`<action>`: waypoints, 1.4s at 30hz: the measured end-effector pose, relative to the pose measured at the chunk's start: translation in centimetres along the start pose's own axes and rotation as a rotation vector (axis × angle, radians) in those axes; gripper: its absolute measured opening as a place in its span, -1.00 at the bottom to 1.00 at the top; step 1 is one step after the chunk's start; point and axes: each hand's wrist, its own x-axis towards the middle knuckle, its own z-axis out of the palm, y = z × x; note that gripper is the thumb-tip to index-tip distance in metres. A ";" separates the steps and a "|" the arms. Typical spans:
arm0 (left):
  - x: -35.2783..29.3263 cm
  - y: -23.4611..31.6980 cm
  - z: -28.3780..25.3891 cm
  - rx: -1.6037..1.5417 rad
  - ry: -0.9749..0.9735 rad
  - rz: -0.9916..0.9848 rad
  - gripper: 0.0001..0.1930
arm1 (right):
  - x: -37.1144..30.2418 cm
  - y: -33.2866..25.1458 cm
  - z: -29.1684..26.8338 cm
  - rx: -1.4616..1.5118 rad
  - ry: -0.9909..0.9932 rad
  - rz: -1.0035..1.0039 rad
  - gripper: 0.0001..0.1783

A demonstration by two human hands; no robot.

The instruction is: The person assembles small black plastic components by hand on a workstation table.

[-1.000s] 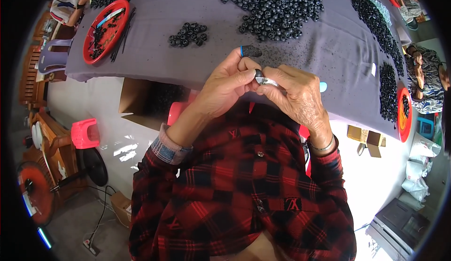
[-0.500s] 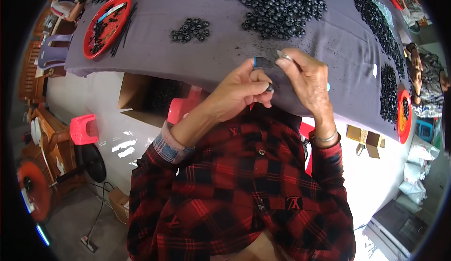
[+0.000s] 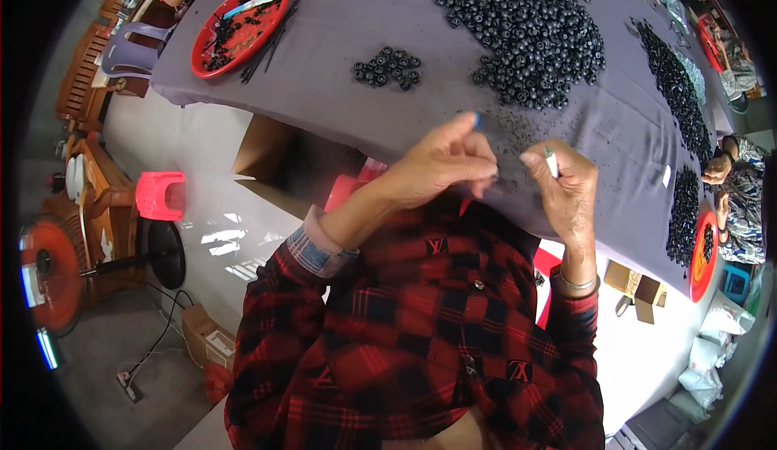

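Observation:
Above the near edge of the table, my left hand (image 3: 447, 163) has its thumb against curled fingers. Its index finger points away, with a dark, blue-edged finger cover on the tip. Whether a piece is in its pinch is hidden. My right hand (image 3: 570, 187), a little to the right, is closed around a small, narrow blade-like tool (image 3: 552, 162), pale with a green end. Beyond both hands spreads a large pile of small round black pieces (image 3: 526, 33) with holes in them. A smaller group of black pieces (image 3: 387, 68) lies farther left on the grey cloth.
A red tray (image 3: 197, 49) with black bits and a blue-white tool sits at the far left beside thin black strips (image 3: 269, 53). Below the table edge stands an open cardboard box (image 3: 263, 146). At the right are more black pieces (image 3: 676, 98), an orange-red tray (image 3: 701, 276) and another person's hands (image 3: 717, 171).
The round black piece seen at my left thumb no longer shows. My hands sit lower and farther right in the picture, and the whole view has shifted. The right hand's tool has turned.

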 end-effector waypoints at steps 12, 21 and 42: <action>1.7 7.0 -10.6 1.796 0.699 0.718 -0.68 | -0.3 2.8 -1.9 -0.315 0.073 0.123 -0.79; 2.9 6.3 -10.9 2.003 0.517 0.641 -0.60 | -0.2 2.5 -1.5 -0.358 0.068 0.089 -0.69; -11.7 6.5 -12.2 1.922 1.147 0.523 -0.82 | -0.3 3.7 -2.8 -0.440 0.109 0.146 -0.70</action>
